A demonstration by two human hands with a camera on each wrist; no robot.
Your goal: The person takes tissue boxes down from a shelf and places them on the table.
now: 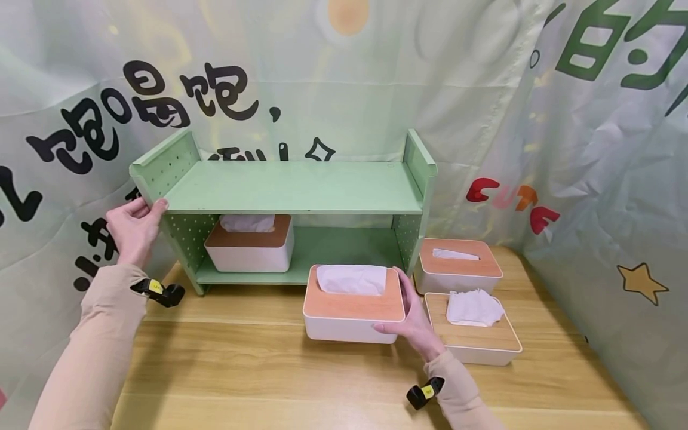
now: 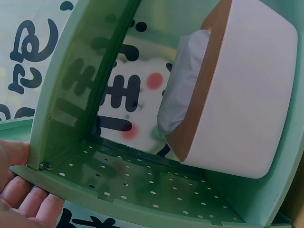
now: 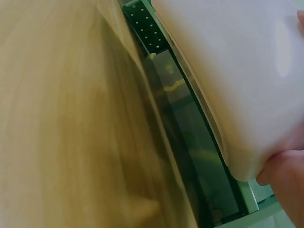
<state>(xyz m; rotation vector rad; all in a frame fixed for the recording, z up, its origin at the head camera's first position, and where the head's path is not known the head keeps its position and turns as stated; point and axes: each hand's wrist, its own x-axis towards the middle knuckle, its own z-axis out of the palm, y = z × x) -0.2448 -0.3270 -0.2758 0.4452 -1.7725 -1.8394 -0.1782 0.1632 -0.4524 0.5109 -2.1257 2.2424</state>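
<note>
My left hand grips the front edge of the left side panel of a green two-tier shelf, thumb inside and fingers outside. In the left wrist view its fingers curl around that panel. With my right hand I hold a tissue box by its right end, in front of the lower tier. The box has a white body, a wood-coloured lid and tissue in the slot. The right wrist view shows its white side close up, raised off the table. Another tissue box stands at the left of the lower tier.
Two more tissue boxes stand on the wooden table right of the shelf: one behind, one nearer beside my right wrist. A printed cloth hangs behind and along both sides.
</note>
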